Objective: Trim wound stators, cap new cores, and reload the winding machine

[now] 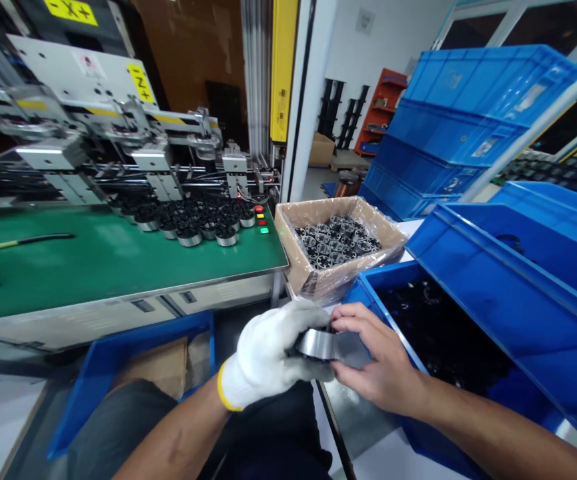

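A metal ring with black parts at its top and bottom (318, 344) is held between both hands, in front of my body. My left hand (281, 347), in a white glove with a yellow cuff, wraps its fingers round the ring's left side. The bare fingers of my right hand (381, 360) pinch the black parts from the right, thumb below and fingers above. Beyond the hands, a plastic-lined cardboard box (313, 283) holds several similar rings. To the right, a blue bin (375, 300) contains many black parts.
On the green table (103, 267) stand several ring parts (191, 233), beside pliers (18, 243) and small lit buttons (263, 223). Machinery (153, 160) lines its back. Stacked blue crates (463, 113) rise at the back right; another blue bin (88, 380) lies low at left.
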Available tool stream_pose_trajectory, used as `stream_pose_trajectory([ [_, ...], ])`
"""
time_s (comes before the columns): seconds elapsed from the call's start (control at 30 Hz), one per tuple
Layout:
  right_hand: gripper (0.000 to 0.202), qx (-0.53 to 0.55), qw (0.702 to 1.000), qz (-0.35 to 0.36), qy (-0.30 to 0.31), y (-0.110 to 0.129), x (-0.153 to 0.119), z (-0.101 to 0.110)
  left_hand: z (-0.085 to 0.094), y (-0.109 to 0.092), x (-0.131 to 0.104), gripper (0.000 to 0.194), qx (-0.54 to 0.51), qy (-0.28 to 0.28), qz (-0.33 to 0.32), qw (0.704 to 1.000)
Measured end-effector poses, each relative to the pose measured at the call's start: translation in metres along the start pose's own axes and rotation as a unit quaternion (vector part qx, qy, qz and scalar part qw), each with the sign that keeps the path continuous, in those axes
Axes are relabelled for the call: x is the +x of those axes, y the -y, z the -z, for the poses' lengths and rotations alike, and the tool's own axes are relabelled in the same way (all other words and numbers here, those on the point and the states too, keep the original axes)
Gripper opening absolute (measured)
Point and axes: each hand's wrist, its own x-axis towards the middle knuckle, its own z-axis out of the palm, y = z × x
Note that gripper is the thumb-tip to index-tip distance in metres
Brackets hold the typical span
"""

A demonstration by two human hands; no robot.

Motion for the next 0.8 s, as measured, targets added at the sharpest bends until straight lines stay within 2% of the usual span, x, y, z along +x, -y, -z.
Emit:
stream_pose_trajectory([
  [0.1,0.04,-0.051,0.998,-0.017,0.031,-0.006,-0.009,-0.005,0.005,-0.002,-0.005,0.055,0.02,-0.035,-0.004,0.999],
  [0.13,0.044,-0.073,0.996,-0.027,0.043,-0.01,-0.013,-0.007,0.01,0.001,-0.007,0.056,0.037,-0.054,0.019,0.998],
  [0.2,0.05,-0.104,0.991,-0.046,0.07,-0.019,-0.02,-0.012,0.03,0.012,-0.011,0.049,0.134,-0.091,0.139,0.977],
  [0.23,0.051,-0.111,0.989,-0.05,0.083,-0.024,-0.022,-0.015,0.046,0.02,-0.013,0.043,0.199,-0.11,0.221,0.948],
  [0.3,0.048,-0.115,0.986,-0.036,0.111,-0.03,-0.026,-0.018,0.09,0.04,-0.016,0.028,0.316,-0.139,0.377,0.859],
  [0.37,0.044,-0.115,0.985,-0.006,0.131,-0.031,-0.026,-0.019,0.141,0.064,-0.018,0.02,0.364,-0.15,0.459,0.797],
  [0.43,0.04,-0.116,0.983,0.017,0.143,-0.029,-0.026,-0.02,0.187,0.089,-0.017,0.023,0.391,-0.15,0.524,0.741],
  [0.53,0.039,-0.123,0.98,0.022,0.152,-0.026,-0.025,-0.022,0.235,0.12,-0.013,0.032,0.402,-0.165,0.576,0.693],
  [0.63,0.039,-0.132,0.978,0.017,0.162,-0.03,-0.025,-0.019,0.256,0.14,-0.01,0.043,0.401,-0.2,0.584,0.677],
  [0.7,0.035,-0.142,0.977,0.014,0.157,-0.04,-0.026,-0.008,0.262,0.145,-0.011,0.049,0.396,-0.217,0.569,0.687],
  [0.8,0.031,-0.188,0.975,-0.012,0.121,-0.066,-0.027,0.023,0.262,0.142,-0.012,0.06,0.392,-0.222,0.534,0.716],
])
